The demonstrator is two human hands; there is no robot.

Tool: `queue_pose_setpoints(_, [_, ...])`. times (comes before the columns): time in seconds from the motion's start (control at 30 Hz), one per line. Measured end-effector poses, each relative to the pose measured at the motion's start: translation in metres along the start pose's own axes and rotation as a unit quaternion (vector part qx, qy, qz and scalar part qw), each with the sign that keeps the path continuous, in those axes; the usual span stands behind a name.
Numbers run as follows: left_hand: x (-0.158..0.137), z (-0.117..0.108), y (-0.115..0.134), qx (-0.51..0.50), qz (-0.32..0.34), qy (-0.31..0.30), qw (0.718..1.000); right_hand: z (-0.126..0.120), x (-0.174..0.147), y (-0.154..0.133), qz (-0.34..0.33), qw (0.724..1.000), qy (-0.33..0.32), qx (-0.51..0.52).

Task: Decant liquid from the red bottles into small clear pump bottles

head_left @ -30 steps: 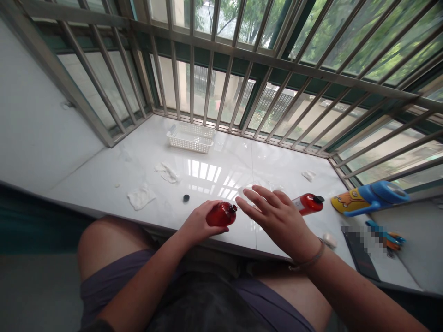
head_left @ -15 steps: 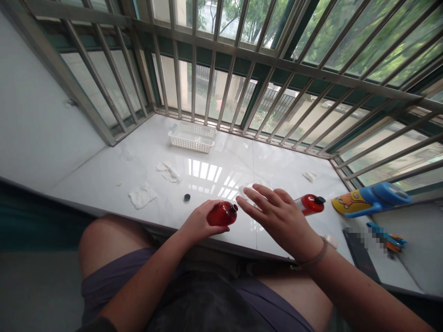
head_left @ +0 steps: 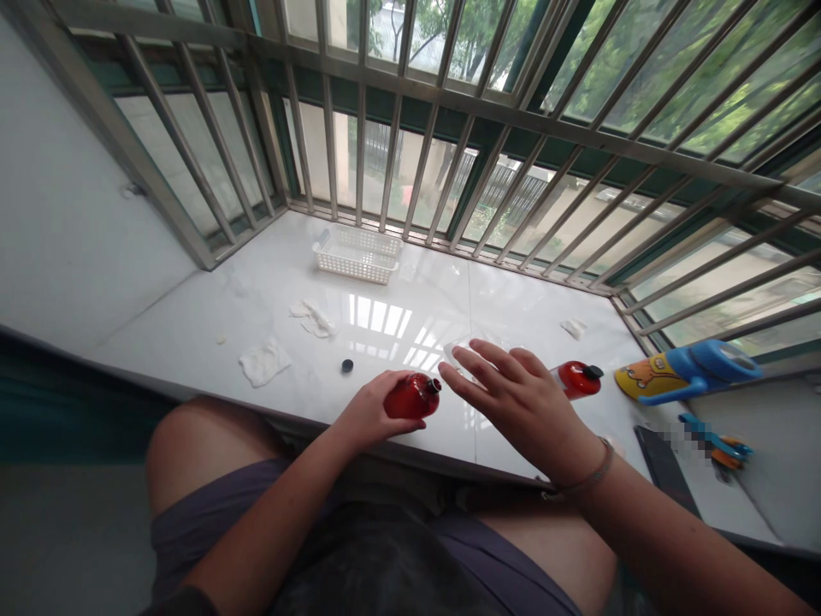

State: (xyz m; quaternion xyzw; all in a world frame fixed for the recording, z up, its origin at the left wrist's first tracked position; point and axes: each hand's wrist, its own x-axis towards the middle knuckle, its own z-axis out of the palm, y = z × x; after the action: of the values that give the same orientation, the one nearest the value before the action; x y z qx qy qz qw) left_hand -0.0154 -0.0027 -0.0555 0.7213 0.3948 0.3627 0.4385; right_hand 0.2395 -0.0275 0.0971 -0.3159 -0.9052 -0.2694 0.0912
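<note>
My left hand [head_left: 375, 406] is wrapped round a red bottle [head_left: 410, 400] with a dark, uncapped neck, tilted to the right above the table's front edge. A small black cap [head_left: 347, 366] lies on the table just beyond that hand. To the right, my right hand [head_left: 513, 389] hovers palm down with its fingers spread and holds nothing. Partly hidden behind it, a second red bottle [head_left: 581, 379] with a black cap stands on the table. Something clear, perhaps plastic, lies under the right fingertips; its kind is hidden.
A white perforated basket [head_left: 356, 265] sits at the back by the window bars. Crumpled tissues [head_left: 264, 364] lie on the left of the white table [head_left: 423, 291]. A blue and yellow water bottle [head_left: 680, 372], a dark flat object [head_left: 667, 470] and blue-orange tools [head_left: 724, 449] are at the right.
</note>
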Motion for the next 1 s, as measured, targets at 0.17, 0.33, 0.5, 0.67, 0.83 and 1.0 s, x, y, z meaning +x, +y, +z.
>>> queue_pose_setpoints(0.17, [0.000,0.000,0.001,-0.003,0.000,0.001,1.000,-0.001,0.001,0.000,0.005,1.000,-0.011,0.013])
queue_pose_setpoints(0.33, [0.001,0.001,0.000,-0.001,0.001,0.004,1.000,0.001,0.001,-0.001,0.006,1.000,-0.013,0.023])
queue_pose_setpoints(0.5, [0.000,0.000,0.000,-0.003,-0.005,0.005,1.000,0.005,0.002,-0.004,0.005,1.000,-0.013,0.022])
queue_pose_setpoints(0.67, [-0.001,-0.001,0.000,-0.010,-0.011,0.009,1.000,0.015,-0.001,-0.008,0.026,0.998,-0.011,0.058])
queue_pose_setpoints(0.83, [-0.002,-0.001,0.000,-0.032,-0.021,0.018,0.999,0.036,-0.013,-0.018,0.116,0.985,-0.023,0.128])
queue_pose_setpoints(1.0, [0.001,-0.005,0.003,-0.048,-0.041,0.025,0.998,0.060,-0.027,-0.025,0.213,0.952,0.037,0.216])
